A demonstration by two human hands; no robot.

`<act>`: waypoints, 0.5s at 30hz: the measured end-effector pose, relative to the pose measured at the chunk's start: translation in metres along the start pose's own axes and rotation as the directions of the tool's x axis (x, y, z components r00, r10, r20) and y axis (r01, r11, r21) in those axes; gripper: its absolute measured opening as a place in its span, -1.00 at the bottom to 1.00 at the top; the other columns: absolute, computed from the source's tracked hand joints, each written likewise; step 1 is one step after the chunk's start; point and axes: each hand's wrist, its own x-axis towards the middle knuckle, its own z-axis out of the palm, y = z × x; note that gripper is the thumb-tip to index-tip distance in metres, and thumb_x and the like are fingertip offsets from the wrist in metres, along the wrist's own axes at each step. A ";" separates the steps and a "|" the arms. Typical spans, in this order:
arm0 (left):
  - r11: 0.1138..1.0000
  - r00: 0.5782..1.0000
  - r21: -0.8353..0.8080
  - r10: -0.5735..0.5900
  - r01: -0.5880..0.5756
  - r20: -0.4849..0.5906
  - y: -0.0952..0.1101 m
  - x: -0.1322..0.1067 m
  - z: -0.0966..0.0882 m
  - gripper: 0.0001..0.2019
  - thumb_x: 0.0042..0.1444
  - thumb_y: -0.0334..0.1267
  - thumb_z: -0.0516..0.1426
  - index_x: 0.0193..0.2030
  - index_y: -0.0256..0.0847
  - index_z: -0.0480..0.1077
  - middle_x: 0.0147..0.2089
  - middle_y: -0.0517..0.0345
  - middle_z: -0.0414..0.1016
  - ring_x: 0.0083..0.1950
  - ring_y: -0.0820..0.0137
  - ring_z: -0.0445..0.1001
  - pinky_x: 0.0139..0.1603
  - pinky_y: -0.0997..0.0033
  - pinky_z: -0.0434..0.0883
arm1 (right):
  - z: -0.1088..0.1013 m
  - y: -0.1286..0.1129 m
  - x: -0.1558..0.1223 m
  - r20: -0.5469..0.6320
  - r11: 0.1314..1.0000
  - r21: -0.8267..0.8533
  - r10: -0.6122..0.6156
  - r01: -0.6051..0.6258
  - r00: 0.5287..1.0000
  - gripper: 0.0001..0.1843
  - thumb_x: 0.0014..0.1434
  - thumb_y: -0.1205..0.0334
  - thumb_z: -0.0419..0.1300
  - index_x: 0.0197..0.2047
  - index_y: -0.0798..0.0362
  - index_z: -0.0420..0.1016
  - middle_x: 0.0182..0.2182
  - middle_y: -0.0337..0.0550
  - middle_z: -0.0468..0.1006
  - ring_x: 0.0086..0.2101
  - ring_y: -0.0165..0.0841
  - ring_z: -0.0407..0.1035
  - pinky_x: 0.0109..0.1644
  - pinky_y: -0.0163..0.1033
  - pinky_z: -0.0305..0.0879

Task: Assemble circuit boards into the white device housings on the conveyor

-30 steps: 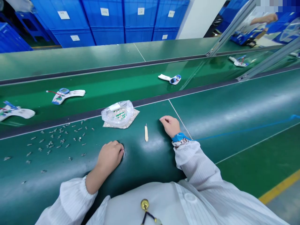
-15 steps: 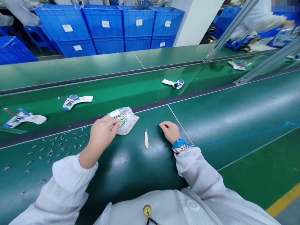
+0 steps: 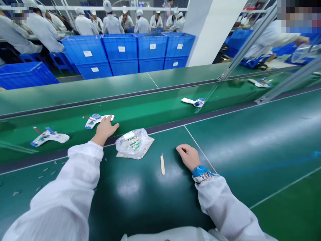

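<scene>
My left hand (image 3: 104, 129) is stretched out over the conveyor belt (image 3: 155, 108), fingers apart, touching the handle end of a white and blue thermometer shell (image 3: 96, 120) with red wires. My right hand (image 3: 188, 156) rests on the green table with its fingers curled in; nothing shows in it. Between my hands lie a clear plastic bag of small parts (image 3: 133, 143) and a small cream-coloured stick tool (image 3: 163, 164).
More thermometer shells lie on the belt: one at the left (image 3: 48, 136), one in the middle (image 3: 194, 101), one far right (image 3: 259, 82). Several small metal parts (image 3: 45, 170) are scattered at the left. Blue crates (image 3: 135, 52) and other workers stand beyond the bench.
My left hand left the table in front of me, passed the bag and reached out to the thermometer shell on the belt. My head has tilted up. My right hand stayed put.
</scene>
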 end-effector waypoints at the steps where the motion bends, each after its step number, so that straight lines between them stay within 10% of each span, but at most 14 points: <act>1: 1.000 1.000 0.003 -0.005 0.005 0.006 0.004 0.013 0.002 -0.58 0.20 -0.13 0.13 0.16 -0.20 0.27 0.20 -0.05 0.31 0.11 0.17 0.38 0.06 -0.02 0.39 | 0.000 0.000 0.000 -0.002 1.000 0.001 -0.003 0.003 1.000 -0.63 0.05 -0.01 0.01 -0.54 0.05 0.48 -0.51 -0.11 0.51 -0.46 -0.31 0.38 -0.34 -0.24 0.24; 8: 0.989 0.988 0.033 -0.142 0.141 0.055 0.024 0.062 0.013 -0.65 0.21 -0.14 0.12 0.09 -0.24 0.32 0.10 -0.02 0.39 0.02 0.22 0.44 -0.01 0.06 0.44 | 0.001 -0.003 -0.001 -0.035 1.000 0.012 -0.023 0.023 0.999 -0.61 0.07 -0.02 0.00 -0.57 0.04 0.46 -0.56 -0.15 0.49 -0.50 -0.33 0.36 -0.37 -0.26 0.23; 15: 0.988 0.988 0.030 -0.153 0.152 0.001 0.014 0.035 0.023 -0.66 0.21 -0.14 0.12 0.08 -0.24 0.33 0.09 -0.02 0.39 0.00 0.24 0.45 -0.03 0.07 0.45 | 0.001 -0.007 -0.001 -0.026 0.997 0.077 0.004 -0.002 1.000 -0.63 0.04 -0.03 0.06 -0.58 0.03 0.45 -0.57 -0.15 0.46 -0.50 -0.31 0.33 -0.37 -0.23 0.20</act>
